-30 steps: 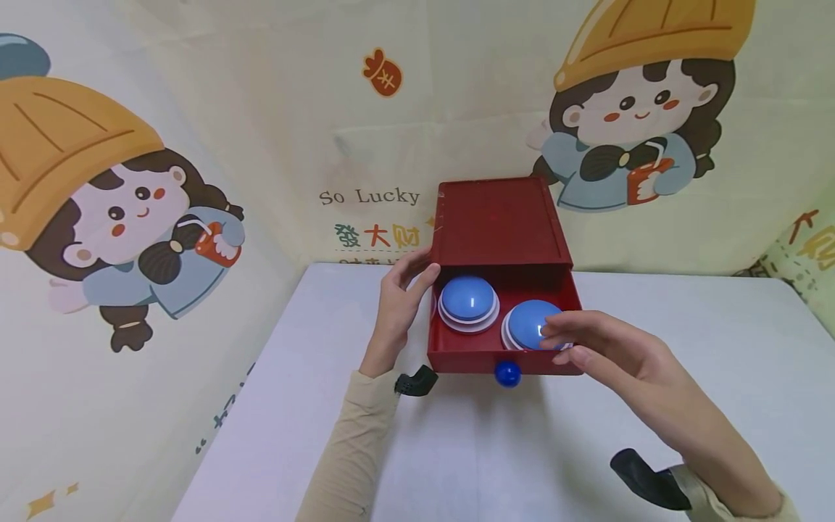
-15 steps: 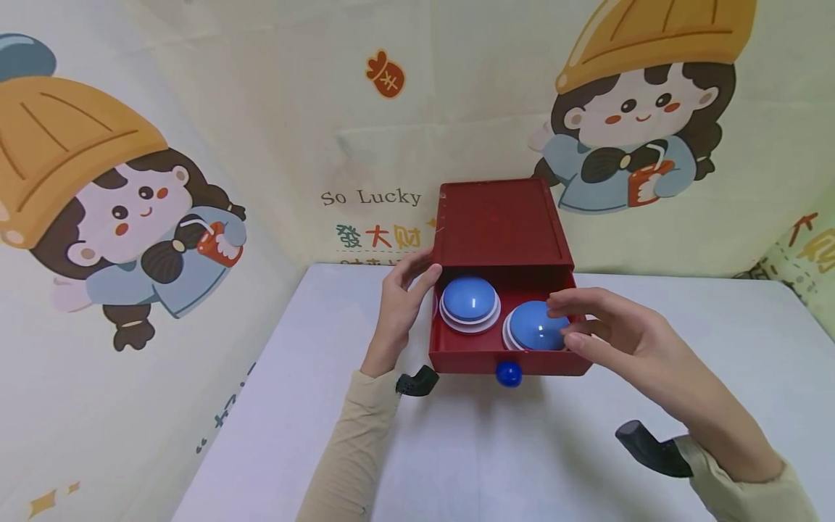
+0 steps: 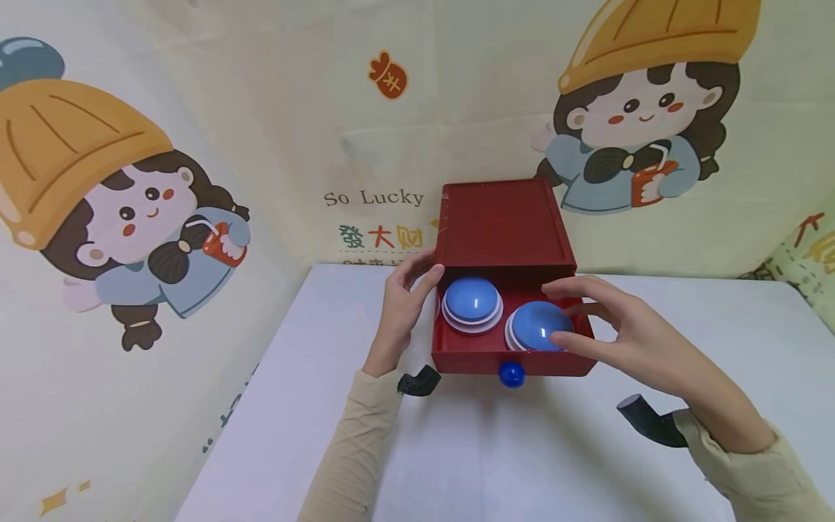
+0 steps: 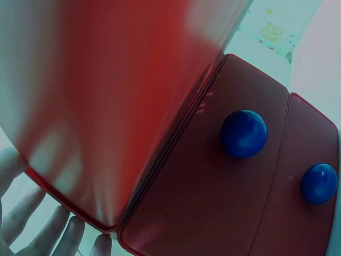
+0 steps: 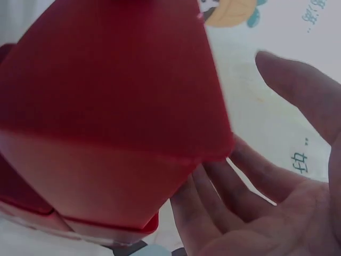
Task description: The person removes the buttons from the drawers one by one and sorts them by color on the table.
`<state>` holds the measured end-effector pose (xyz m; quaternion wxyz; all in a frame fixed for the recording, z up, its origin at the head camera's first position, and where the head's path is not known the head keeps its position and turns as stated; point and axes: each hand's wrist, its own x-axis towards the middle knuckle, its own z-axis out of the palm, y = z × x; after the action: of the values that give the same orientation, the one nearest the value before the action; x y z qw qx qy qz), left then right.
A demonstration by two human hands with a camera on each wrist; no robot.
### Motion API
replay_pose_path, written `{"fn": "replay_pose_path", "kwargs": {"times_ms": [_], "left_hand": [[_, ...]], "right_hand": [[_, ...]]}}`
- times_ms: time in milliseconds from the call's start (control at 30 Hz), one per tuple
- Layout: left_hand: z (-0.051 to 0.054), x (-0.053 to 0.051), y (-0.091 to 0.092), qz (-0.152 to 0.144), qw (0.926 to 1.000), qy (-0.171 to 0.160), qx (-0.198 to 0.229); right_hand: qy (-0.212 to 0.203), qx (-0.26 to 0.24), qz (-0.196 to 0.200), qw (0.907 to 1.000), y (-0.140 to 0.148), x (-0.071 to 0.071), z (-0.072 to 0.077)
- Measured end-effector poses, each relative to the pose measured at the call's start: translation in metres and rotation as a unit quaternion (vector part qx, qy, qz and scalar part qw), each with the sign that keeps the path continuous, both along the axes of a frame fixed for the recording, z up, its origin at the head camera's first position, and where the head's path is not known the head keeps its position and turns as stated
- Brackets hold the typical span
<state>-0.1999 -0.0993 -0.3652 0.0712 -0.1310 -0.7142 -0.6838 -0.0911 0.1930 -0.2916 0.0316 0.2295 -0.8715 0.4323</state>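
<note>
In the head view, a red box (image 3: 505, 221) has its top drawer (image 3: 466, 362) pulled out, a blue knob (image 3: 512, 375) on its front. Inside sit two white-based, blue-domed pieces, one at left (image 3: 471, 299), the other at right (image 3: 538, 324). The left hand (image 3: 399, 312) rests against the box's left side, thumb at the lid's front corner. Over the drawer's right side, the right hand (image 3: 633, 330) spreads thumb and fingers around the right dome; contact is unclear. The right wrist view shows that hand (image 5: 256, 213) open beside the red drawer (image 5: 117, 96).
The box stands at the back of the white table (image 3: 457, 449), against a cloth backdrop (image 3: 287, 130) printed with cartoon figures. In the left wrist view, two more blue knobs, one upper (image 4: 244, 134) and one lower (image 4: 318, 183), stick out from the red front.
The right hand has moved up and slightly left over the drawer, its fingers now more spread around the right dome. The left hand stays against the box.
</note>
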Motion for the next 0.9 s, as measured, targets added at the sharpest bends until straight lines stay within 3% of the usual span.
{"fn": "replay_pose_path", "kwargs": {"times_ms": [333,633,900], "left_hand": [[0.002,0.001,-0.001,-0.002,1.0000,-0.008,0.002],[0.028,0.020,0.004,-0.005,0.9998,-0.017,-0.009],[0.030,0.021,0.003,-0.007,0.9997,-0.019,-0.011]], "right_hand": [[-0.009,0.067,-0.005,0.9977,-0.001,-0.010,0.004],[-0.011,0.106,0.010,0.9943,-0.003,-0.015,0.006],[-0.003,0.127,0.047,0.9908,-0.002,-0.022,0.008]]}}
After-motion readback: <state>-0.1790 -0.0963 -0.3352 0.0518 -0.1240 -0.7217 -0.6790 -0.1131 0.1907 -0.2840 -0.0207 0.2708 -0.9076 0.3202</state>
